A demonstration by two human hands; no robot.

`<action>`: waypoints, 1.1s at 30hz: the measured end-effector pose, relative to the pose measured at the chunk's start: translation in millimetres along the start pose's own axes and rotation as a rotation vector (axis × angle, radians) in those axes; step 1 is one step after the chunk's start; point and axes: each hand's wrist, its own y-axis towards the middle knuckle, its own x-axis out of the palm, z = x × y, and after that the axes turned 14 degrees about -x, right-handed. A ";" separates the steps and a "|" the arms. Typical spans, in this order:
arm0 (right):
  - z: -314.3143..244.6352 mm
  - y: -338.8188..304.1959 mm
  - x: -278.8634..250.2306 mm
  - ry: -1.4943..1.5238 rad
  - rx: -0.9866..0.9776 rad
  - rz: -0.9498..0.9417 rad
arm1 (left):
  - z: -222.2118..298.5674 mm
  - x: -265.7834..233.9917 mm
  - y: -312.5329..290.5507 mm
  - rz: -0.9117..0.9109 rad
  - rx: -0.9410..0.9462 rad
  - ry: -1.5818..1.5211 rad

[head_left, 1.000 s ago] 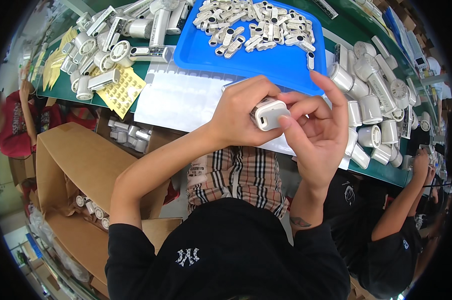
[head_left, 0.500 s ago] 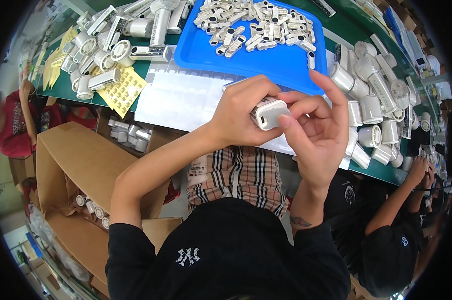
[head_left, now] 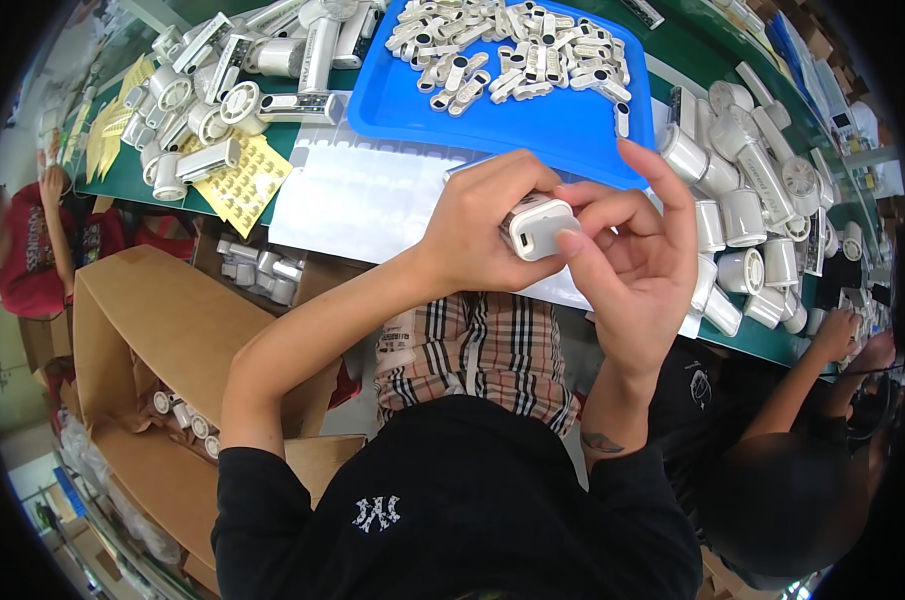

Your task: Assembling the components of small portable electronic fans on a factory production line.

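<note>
Beyond both hands the green tabletop (head_left: 743,335) carries a blue tray (head_left: 573,125) heaped with small white parts; beneath the hands lies a white sheet (head_left: 363,195); left of and below the left forearm stands an open cardboard box (head_left: 163,330). The left hand (head_left: 483,230) wraps closed round a small white housing (head_left: 539,226) (a dark slot in its end); the right hand (head_left: 638,265) pinches that end, remaining fingers loosely raised.

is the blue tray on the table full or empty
Partly full. The blue tray has small white parts heaped across its far half, while its near half shows bare blue floor.
</note>
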 end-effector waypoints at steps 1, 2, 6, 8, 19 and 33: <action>0.1 0.0 0.2 0.002 0.002 -0.003 | -0.3 0.1 -0.1 0.005 0.001 0.001; 0.4 0.0 0.1 0.003 0.002 -0.003 | -0.5 0.1 -0.1 0.010 0.002 0.003; 0.4 -0.8 -0.7 -0.017 -0.007 -0.008 | -0.2 1.0 -0.1 0.006 0.004 -0.004; 0.2 -1.0 -0.3 -0.021 -0.002 -0.006 | 0.3 0.9 0.0 0.010 0.002 -0.007; 3.5 -2.6 1.2 -0.091 -0.089 -0.049 | -1.2 -0.2 -1.4 0.015 0.009 0.009; -20.6 20.2 -24.7 -0.754 0.069 -0.255 | 8.4 0.1 1.5 -0.062 -0.023 0.007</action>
